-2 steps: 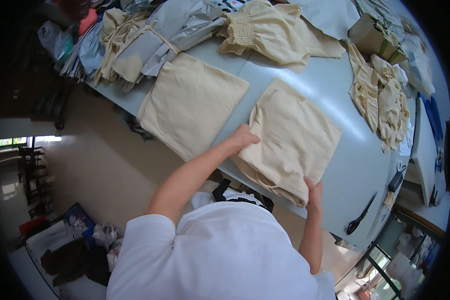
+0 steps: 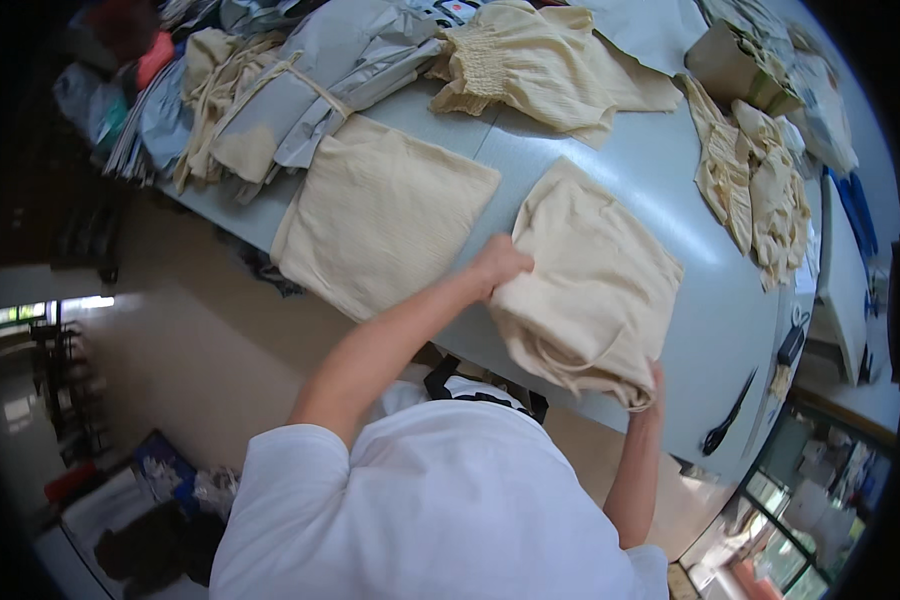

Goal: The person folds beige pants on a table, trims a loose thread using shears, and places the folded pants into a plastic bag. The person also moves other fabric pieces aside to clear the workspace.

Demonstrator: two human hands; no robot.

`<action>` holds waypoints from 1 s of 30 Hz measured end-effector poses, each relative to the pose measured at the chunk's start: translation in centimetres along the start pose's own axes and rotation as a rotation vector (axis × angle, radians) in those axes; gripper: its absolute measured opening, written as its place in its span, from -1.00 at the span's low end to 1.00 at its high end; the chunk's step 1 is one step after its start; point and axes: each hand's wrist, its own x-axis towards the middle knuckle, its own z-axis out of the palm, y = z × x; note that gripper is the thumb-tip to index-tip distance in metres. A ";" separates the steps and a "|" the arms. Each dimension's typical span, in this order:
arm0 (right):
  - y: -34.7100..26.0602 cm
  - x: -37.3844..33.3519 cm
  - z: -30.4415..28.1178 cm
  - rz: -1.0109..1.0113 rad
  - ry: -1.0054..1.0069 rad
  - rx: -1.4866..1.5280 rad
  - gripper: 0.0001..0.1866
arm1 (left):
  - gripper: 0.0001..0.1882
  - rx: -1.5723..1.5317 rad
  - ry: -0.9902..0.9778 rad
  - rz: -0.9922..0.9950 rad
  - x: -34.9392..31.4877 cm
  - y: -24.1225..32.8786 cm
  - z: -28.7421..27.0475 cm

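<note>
Both my hands are on a folded cream garment (image 2: 590, 280) of crinkled cloth, lying near the front edge of the table. My left hand (image 2: 502, 265) is closed on its left edge, thumb on top. At the near right corner, my right hand (image 2: 652, 392) grips the cloth, its fingers partly hidden beneath and behind it. A thin cord or strap of the same colour loops along the gathered near end. Left of it lies a second cream folded cloth piece (image 2: 390, 215), flat and apart from my hands.
Grey plastic bags (image 2: 345, 60) and bundled cloth crowd the far left of the pale table (image 2: 715, 330). A cream garment with a shirred band (image 2: 530, 65) lies at the back, more cream pieces (image 2: 770, 190) at the right. Black scissors (image 2: 728, 415) rest near the right front edge.
The garment's near end has swung to the right, with my right hand moving right and slightly nearer. My left hand has moved a little right and away from me with its edge.
</note>
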 end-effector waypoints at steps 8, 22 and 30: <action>-9.2 -5.1 17.9 -0.278 -0.183 0.175 -0.43 | -0.61 -0.012 -0.107 0.210 -9.4 20.5 -17.6; 9.6 -3.3 33.0 -0.182 -0.097 -0.516 -0.44 | -0.58 0.259 0.504 0.230 -13.3 -6.4 -37.3; 10.2 0.5 31.5 -0.166 -0.067 -0.379 -0.41 | -0.51 0.142 0.523 0.159 -7.7 -8.6 -30.6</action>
